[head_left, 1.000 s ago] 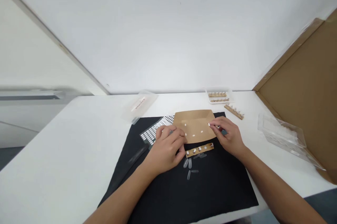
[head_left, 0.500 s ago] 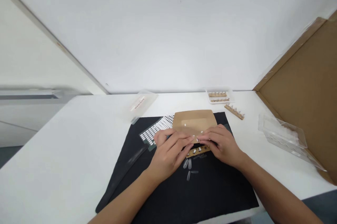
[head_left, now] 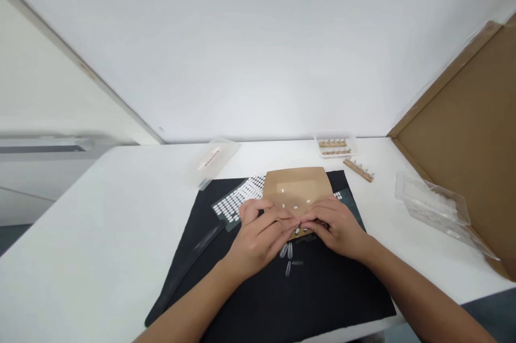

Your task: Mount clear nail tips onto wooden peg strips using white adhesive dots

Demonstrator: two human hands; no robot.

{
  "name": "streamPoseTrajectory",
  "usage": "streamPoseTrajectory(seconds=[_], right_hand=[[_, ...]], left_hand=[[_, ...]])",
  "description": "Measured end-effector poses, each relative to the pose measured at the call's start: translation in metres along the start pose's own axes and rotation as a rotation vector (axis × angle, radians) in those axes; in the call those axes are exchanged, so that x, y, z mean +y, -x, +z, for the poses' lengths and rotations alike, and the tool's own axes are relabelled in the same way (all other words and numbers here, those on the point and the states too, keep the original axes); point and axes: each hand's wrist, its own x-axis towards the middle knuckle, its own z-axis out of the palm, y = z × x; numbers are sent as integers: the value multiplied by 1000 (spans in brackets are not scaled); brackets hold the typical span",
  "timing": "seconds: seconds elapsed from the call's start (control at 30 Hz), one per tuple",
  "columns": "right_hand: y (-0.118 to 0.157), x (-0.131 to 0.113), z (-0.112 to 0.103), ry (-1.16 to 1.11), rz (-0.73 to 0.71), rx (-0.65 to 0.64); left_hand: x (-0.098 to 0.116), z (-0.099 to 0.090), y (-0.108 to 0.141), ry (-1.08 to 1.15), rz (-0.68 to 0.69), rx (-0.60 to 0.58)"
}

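Observation:
My left hand (head_left: 258, 233) and my right hand (head_left: 338, 227) meet fingertip to fingertip over a tan strip with small metal pieces (head_left: 296, 234). Each hand is pinched closed; whatever sits between the fingertips is too small to name. Behind the fingers lies a brown card (head_left: 296, 181) with several small white ovals on it. Left of the card is a sheet of white oval stickers (head_left: 234, 206). Clear nail tips (head_left: 289, 250) lie on the black cloth (head_left: 322, 294) just in front of the strip.
An open clear box (head_left: 336, 152) holding tan strips stands at the back, with another strip (head_left: 358, 169) beside it. A translucent lid (head_left: 212, 163) lies back left. Clear plastic containers (head_left: 435, 203) and a cardboard box (head_left: 467, 133) are at the right. A dark band (head_left: 189, 265) crosses the cloth's left side.
Both hands have come down slightly toward the strip, and their fingertips now meet over it. More white ovals show on the brown card.

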Motion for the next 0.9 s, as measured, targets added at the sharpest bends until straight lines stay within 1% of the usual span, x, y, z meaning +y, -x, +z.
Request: streamPoseTrajectory(seconds=[0.2, 0.57, 0.73, 0.9], right_hand=[[1, 0, 3, -8, 22, 17], [1, -3, 7, 19, 25, -3], [1, -5, 6, 18, -7, 7], [0, -4, 6, 89, -78, 18]], left_hand=[[3, -1, -1, -21, -18, -58], [10, -3, -2, -58, -82, -44], [10, -1, -3, -7, -117, -28], [9, 1, 0, 48, -140, -33]])
